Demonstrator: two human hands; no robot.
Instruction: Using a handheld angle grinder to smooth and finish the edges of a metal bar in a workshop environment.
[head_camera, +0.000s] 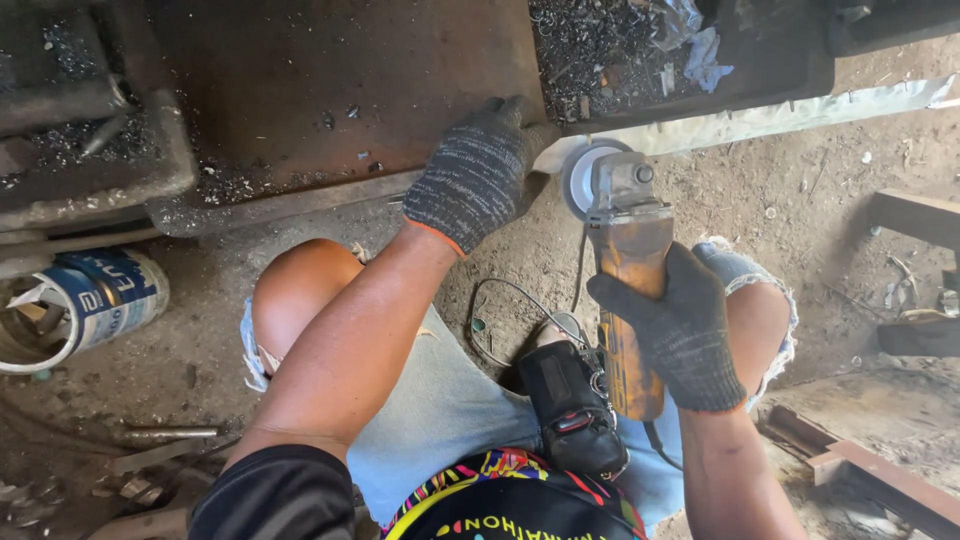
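Resting in right fingers (655, 300): grinder (630, 300)

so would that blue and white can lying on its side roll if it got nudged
Probably: the blue and white can lies on its side, so its round wall could roll across the dirt floor. Its open end suggests it is light. Loose scrap nearby might stop it.

The single view comes from a camera on the person's head, looking steeply down over the chest and bent knees. It sits close above the hands: the left hand (478, 175) and right hand (682, 330) fill the middle of the frame. Beyond the hands the view reaches a rusty metal plate (330, 90); below and beside them, the dirt floor (780, 200).
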